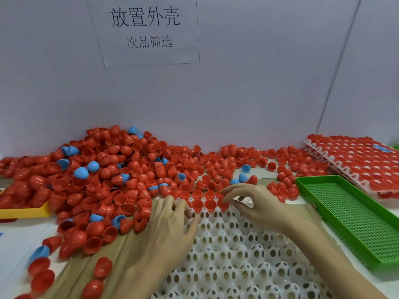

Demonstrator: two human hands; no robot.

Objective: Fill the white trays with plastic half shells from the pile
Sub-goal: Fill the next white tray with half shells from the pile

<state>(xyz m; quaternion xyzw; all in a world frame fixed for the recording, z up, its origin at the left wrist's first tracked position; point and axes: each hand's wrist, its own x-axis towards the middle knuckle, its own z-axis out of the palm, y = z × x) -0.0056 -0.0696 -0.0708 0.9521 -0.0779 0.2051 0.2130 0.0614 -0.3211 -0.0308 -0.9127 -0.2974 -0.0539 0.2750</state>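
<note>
Landmark: the white tray (233,255) with egg-shaped holes, lying in front of the person at bottom centre.
Shells in tray: a few red half shells (203,199) sit open side up in the tray's far rows; the rows nearer the person show bare holes.
Pile: a large heap of red half shells (112,169), with some blue half shells (81,172) mixed in, spreads left of and beyond the tray up to the wall; loose ones trail along the tray's left side towards the person.
Left hand (170,221): palm down at the tray's far left corner, fingers bent and resting on the tray edge next to the seated shells; whether it holds a shell cannot be told.
Right hand (252,201): over the tray's far right part, thumb and forefinger close together at a red shell (223,205) in the far rows, the other fingers curled loosely; the fingertips appear to pinch it.
Green basket (354,219): a perforated shallow basket just right of the tray.
Filled trays (356,162): stacked white trays full of red shells, beyond the green basket, right of the tray.
Yellow tray (26,211): an edge shows far left of the tray, partly under the pile.
Paper sign (144,29): on the wall beyond the tray, printed with Chinese characters.
</note>
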